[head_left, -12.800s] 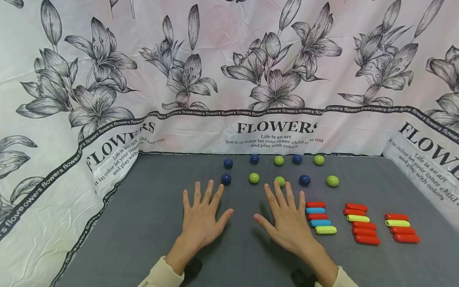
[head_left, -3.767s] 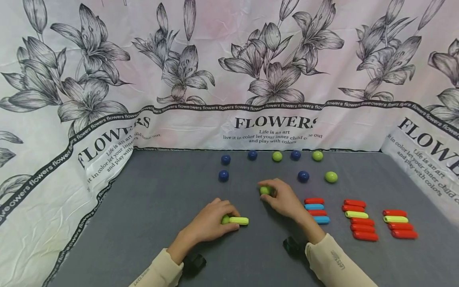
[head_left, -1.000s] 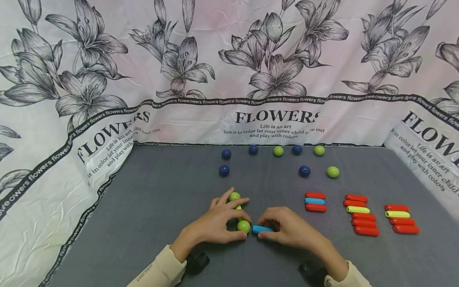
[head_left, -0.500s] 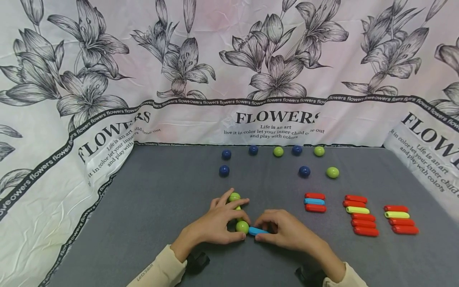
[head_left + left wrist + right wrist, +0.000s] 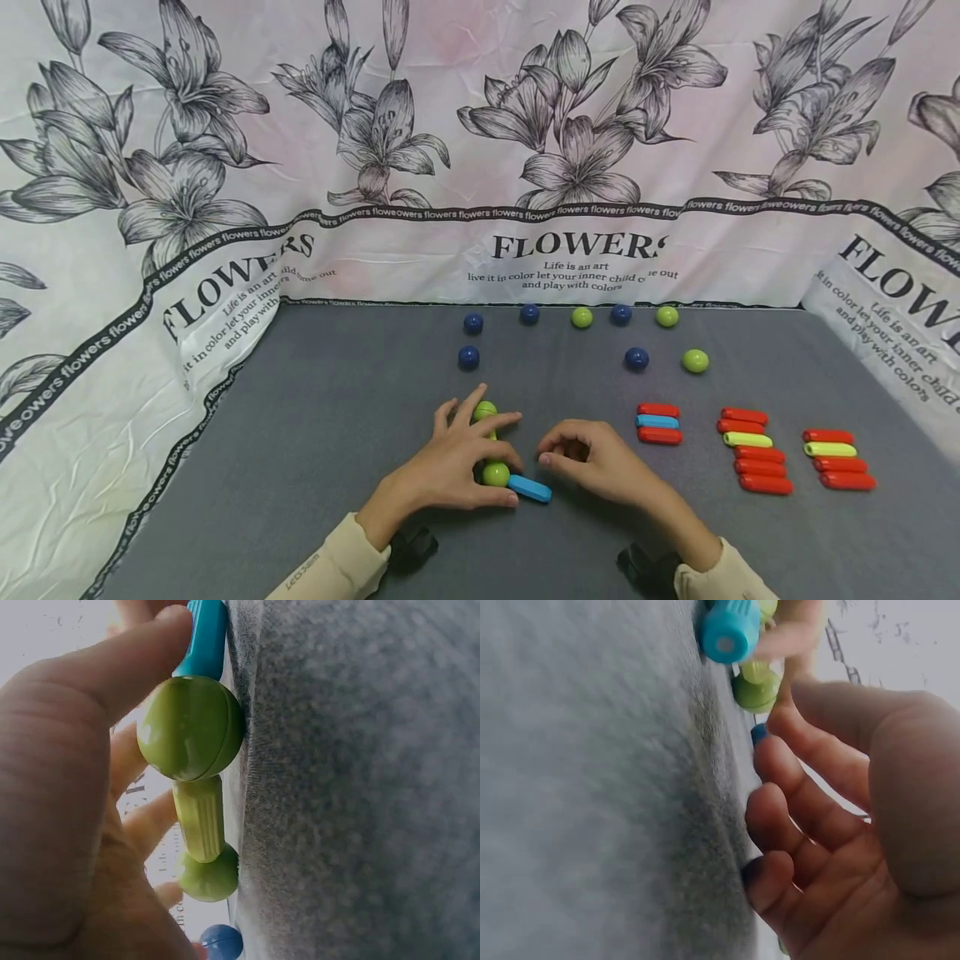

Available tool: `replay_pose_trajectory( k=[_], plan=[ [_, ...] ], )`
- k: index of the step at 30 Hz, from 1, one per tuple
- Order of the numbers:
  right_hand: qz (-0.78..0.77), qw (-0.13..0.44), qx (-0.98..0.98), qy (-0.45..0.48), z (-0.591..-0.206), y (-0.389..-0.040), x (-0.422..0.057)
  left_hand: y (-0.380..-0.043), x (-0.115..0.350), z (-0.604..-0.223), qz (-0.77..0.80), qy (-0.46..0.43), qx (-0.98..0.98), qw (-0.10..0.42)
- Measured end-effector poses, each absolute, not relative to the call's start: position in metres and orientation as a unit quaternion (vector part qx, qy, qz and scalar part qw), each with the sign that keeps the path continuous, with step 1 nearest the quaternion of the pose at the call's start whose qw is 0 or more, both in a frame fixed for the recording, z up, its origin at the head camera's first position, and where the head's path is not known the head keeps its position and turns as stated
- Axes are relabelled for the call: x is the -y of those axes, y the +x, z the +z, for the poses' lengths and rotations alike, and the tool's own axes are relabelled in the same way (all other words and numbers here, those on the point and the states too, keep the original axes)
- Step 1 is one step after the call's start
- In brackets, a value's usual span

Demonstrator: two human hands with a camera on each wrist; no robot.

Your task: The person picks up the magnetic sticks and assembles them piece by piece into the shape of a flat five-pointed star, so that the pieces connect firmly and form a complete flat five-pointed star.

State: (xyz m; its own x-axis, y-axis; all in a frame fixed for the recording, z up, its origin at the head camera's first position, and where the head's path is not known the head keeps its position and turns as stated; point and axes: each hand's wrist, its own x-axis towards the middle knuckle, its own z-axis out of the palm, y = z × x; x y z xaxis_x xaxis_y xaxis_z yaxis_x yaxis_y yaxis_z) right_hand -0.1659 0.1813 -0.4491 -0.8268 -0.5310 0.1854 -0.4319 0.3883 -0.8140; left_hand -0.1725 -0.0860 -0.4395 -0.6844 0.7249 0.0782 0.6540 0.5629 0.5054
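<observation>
Clock face: centred on the near green ball (image 5: 496,475), 12 o'clock pointing away from the person.
Joined pieces: on the table (image 5: 337,400); a yellow-green stick (image 5: 199,821) runs from the near ball towards 12 o'clock to the far green ball (image 5: 484,408), and a blue stick (image 5: 530,489) touches the near ball, pointing to about 4 o'clock.
Left hand (image 5: 457,462): holds the near ball between thumb and index finger, other fingers spread towards the far ball.
Right hand (image 5: 607,462): at 3 o'clock, fingers loosely bent, holding nothing, apart from the blue stick.
Ball handling: looks light, hard and glossy, so likely to slip or roll; best pinched across its sides.
Stick handling: probably stiff, light plastic; the ridged flanks should grip well at mid-length. The joints may be the weak spots.
Hidden: the left hand covers much of the yellow-green stick from above; its thumb overlaps the blue stick in the left wrist view.
Unclear: what binds the joints; the blue stick's pale end disc is blurred.
</observation>
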Motion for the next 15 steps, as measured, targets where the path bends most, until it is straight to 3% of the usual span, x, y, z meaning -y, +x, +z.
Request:
replay_pose_trajectory(
  k=[15],
  plan=[
    [-0.482,-0.018,-0.858,-0.174,-0.453,-0.228,-0.144,-0.184,0.105,-0.435,0.242,0.351,-0.900,0.085]
  ],
)
